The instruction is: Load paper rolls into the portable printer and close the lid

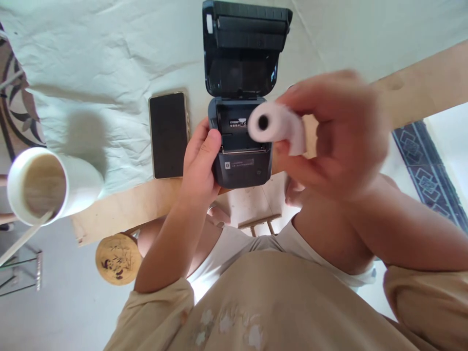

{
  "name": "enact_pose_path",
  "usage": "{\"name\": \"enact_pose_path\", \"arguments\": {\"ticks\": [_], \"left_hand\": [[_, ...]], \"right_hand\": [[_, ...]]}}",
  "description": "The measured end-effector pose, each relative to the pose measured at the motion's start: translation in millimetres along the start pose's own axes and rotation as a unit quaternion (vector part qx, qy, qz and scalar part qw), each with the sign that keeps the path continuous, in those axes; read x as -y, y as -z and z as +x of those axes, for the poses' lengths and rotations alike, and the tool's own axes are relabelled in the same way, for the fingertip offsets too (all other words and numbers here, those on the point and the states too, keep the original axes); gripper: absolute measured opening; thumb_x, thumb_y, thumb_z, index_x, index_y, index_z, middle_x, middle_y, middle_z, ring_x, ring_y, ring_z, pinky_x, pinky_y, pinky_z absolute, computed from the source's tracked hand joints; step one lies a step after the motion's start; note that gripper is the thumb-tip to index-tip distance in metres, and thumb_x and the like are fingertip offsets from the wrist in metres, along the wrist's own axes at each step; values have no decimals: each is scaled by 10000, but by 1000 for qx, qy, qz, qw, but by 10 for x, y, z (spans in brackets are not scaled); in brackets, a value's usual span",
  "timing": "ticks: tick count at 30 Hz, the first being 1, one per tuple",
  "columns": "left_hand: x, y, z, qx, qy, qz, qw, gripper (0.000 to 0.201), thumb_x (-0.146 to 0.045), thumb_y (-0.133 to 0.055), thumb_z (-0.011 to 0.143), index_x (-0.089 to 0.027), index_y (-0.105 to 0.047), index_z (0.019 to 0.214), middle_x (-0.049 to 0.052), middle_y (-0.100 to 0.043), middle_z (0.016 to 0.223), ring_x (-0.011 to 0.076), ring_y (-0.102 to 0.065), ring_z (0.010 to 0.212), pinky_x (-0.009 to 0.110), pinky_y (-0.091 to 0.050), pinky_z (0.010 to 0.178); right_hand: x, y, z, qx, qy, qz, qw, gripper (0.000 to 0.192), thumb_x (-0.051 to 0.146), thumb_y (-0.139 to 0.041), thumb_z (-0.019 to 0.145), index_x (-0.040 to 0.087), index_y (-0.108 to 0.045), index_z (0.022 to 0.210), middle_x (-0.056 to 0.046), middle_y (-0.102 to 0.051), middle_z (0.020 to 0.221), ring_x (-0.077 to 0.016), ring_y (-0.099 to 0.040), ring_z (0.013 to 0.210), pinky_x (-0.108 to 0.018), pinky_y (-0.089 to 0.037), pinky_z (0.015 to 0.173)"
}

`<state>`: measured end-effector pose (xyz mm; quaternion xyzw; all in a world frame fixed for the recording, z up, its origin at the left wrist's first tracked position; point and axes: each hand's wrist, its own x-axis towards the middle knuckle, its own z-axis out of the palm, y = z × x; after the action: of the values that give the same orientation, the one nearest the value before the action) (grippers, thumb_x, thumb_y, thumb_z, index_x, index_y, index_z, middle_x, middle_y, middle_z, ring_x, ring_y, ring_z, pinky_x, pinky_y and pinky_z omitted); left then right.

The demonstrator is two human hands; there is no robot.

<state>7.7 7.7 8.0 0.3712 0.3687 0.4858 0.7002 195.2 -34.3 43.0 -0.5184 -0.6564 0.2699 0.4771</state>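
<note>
A small black label printer [241,170] sits at the table's near edge, its hinged lid [241,63] swung up and back. My left hand [203,151] grips the printer's left side, thumb over the rim of the paper bay. In my right hand [336,131], blurred by motion, a white paper roll [276,124] is pinched between thumb and fingers. The roll's hollow core faces me, and a loose end of paper hangs down at its right. It hovers over the right side of the bay and hides part of it.
Left of the printer lies a smartphone [168,134] with a dark screen. A white cup [78,185] of brown drink with a stirrer stands at the left. A pale cloth [120,44] covers most of the wooden table [120,209]. A round stool [119,258] is below.
</note>
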Motion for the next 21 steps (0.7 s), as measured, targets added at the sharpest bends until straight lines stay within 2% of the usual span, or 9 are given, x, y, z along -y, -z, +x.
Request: {"name": "enact_pose_path", "arguments": {"ticks": [2, 4, 8, 12, 15, 19, 21], "left_hand": [[-2, 9, -5, 8, -11, 3, 1000, 263, -433, -703, 926, -202, -736, 1045, -7, -726, 922, 114, -701, 840, 201, -566, 736], [0, 27, -8, 12, -17, 7, 1000, 274, -428, -699, 929, -189, -735, 1058, 5, -723, 944, 124, -703, 888, 207, -562, 780], [1, 60, -16, 21, -7, 18, 1000, 289, -441, -696, 925, -202, -728, 1084, 14, -724, 993, 178, -714, 1033, 255, -577, 894], [-9, 57, -34, 17, -6, 26, 1000, 294, -449, -681, 931, -222, -728, 1111, 13, -725, 1031, 201, -693, 1119, 298, -571, 992], [-8, 51, -43, 17, -15, 28, 999, 281, -435, -674, 935, -220, -729, 1108, 12, -722, 1046, 187, -691, 1107, 296, -557, 1023], [3, 68, -34, 20, -8, 38, 999, 309, -466, -670, 929, -227, -726, 1117, 31, -725, 1090, 234, -675, 1189, 332, -569, 1006], [10, 82, -27, 20, -1, 45, 999, 297, -461, -687, 917, -244, -728, 1117, 26, -728, 1096, 246, -661, 1221, 326, -580, 977]], "right_hand": [[13, -141, 51, -45, 111, -87, 989, 284, 122, -593, 828, 309, -656, 1032, 43, -736, 1148, -177, -689, 1085, -341, -567, 915], [-14, -239, 109, -69, 151, -161, 973, 332, 52, -542, 825, 291, -625, 1040, 43, -753, 1054, -150, -714, 968, -313, -553, 815], [-65, -312, 166, -47, 130, -210, 968, 213, 90, -542, 846, 270, -596, 948, 41, -766, 986, -156, -730, 934, -306, -555, 776], [-41, -303, 151, -44, 114, -160, 980, 200, 62, -582, 849, 260, -559, 856, 73, -777, 1015, -120, -739, 972, -269, -559, 802], [-37, -294, 149, -65, 107, -135, 983, 186, 77, -594, 849, 260, -561, 843, 78, -777, 1041, -109, -742, 961, -259, -556, 773], [-104, -292, 178, -35, 113, -143, 983, 206, 57, -542, 810, 245, -579, 885, 43, -773, 1046, -149, -737, 1046, -318, -550, 900], [-133, -286, 185, -23, 126, -139, 982, 214, 40, -533, 808, 237, -574, 881, 30, -764, 1040, -154, -724, 1063, -330, -537, 910]]}}
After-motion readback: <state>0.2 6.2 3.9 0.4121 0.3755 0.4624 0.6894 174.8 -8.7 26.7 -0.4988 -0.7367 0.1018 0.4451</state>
